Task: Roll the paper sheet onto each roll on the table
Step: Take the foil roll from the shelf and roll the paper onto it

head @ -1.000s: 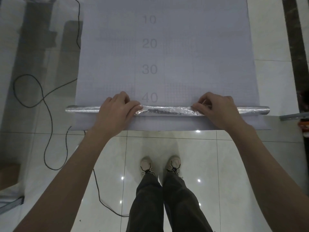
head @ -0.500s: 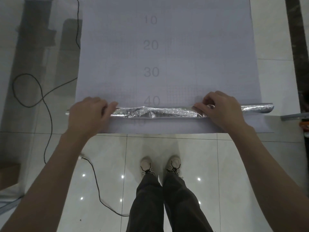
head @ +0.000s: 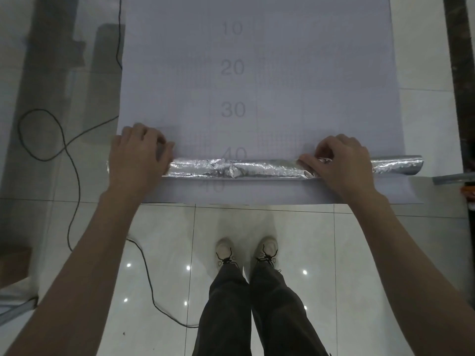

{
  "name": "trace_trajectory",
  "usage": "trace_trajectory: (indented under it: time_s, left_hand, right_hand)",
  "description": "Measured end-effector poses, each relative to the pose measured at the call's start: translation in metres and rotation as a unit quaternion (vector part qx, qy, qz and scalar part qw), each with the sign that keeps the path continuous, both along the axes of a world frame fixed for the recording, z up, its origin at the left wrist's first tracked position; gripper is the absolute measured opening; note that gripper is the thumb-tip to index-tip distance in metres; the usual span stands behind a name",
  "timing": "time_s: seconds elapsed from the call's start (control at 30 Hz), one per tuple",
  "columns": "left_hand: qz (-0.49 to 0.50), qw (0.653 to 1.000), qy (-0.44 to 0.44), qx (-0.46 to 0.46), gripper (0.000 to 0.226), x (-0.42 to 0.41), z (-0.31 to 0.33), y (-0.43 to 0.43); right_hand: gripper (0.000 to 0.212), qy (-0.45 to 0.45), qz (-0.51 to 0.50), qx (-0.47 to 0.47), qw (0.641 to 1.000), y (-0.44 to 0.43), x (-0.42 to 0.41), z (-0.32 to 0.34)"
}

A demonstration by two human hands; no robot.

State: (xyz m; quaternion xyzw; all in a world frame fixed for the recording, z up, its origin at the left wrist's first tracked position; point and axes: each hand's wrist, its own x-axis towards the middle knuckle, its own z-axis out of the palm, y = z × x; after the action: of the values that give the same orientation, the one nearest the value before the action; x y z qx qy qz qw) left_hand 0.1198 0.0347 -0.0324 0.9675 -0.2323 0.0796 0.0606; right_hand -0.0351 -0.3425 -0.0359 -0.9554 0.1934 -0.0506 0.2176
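A long roll wrapped in crinkled silver foil (head: pixel 231 170) lies crosswise near the front edge of a glass table covered by a grey grid mat (head: pixel 257 73) with numbers 10 to 40. My left hand (head: pixel 140 160) curls over the roll's left end and hides it. My right hand (head: pixel 339 163) grips the roll towards its right end, fingers pinching the foil edge. The foil is creased and bunched around the middle.
Through and below the table edge I see white floor tiles, my own legs and shoes (head: pixel 246 253), and a black cable (head: pixel 72 176) looping on the left floor. A metal bar (head: pixel 455 177) sticks in from the right edge.
My left hand slid from the roll's middle out to its left end. The roll shifted a little towards the right; my right hand stayed on it.
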Motion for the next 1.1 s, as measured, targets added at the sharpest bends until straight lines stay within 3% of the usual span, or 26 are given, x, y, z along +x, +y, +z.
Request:
trace_trajectory:
  time_s: [0.13, 0.27, 0.37, 0.47, 0.63, 0.83, 0.97, 1.1]
  left_hand:
    - [-0.088, 0.992, -0.003, -0.095, 0.030, -0.019, -0.008, -0.025]
    - [-0.167, 0.979, 0.034, -0.111, 0.053, -0.038, -0.015, -0.043]
    - [-0.173, 0.978, -0.003, -0.118, 0.060, -0.040, -0.019, -0.045]
    - [-0.164, 0.979, -0.035, -0.115, 0.052, -0.041, -0.020, -0.045]
    - [-0.144, 0.984, -0.038, -0.101, 0.047, -0.045, -0.018, -0.045]
    - [-0.159, 0.981, 0.006, -0.107, 0.048, -0.054, -0.011, -0.036]
    - [-0.154, 0.983, -0.037, -0.096, 0.039, -0.053, -0.015, -0.036]
    - [-0.124, 0.986, -0.021, -0.112, 0.035, -0.049, -0.018, -0.042]
  right_hand:
    - [0.040, 0.000, -0.015, -0.010, 1.000, 0.002, 0.000, -0.005]
    - [0.039, -0.019, -0.024, -0.016, 0.999, 0.004, -0.003, -0.009]
    - [0.039, -0.058, 0.001, -0.038, 0.998, 0.002, -0.006, -0.012]
    - [0.045, -0.111, 0.059, -0.045, 0.991, -0.010, -0.015, -0.012]
    - [0.062, -0.105, 0.122, -0.057, 0.985, -0.023, -0.028, -0.007]
    - [0.065, -0.096, 0.109, -0.059, 0.988, -0.023, -0.017, -0.002]
    - [0.075, -0.065, 0.078, -0.060, 0.993, -0.022, -0.009, 0.000]
    - [0.057, -0.112, 0.065, -0.097, 0.987, -0.017, -0.012, -0.004]
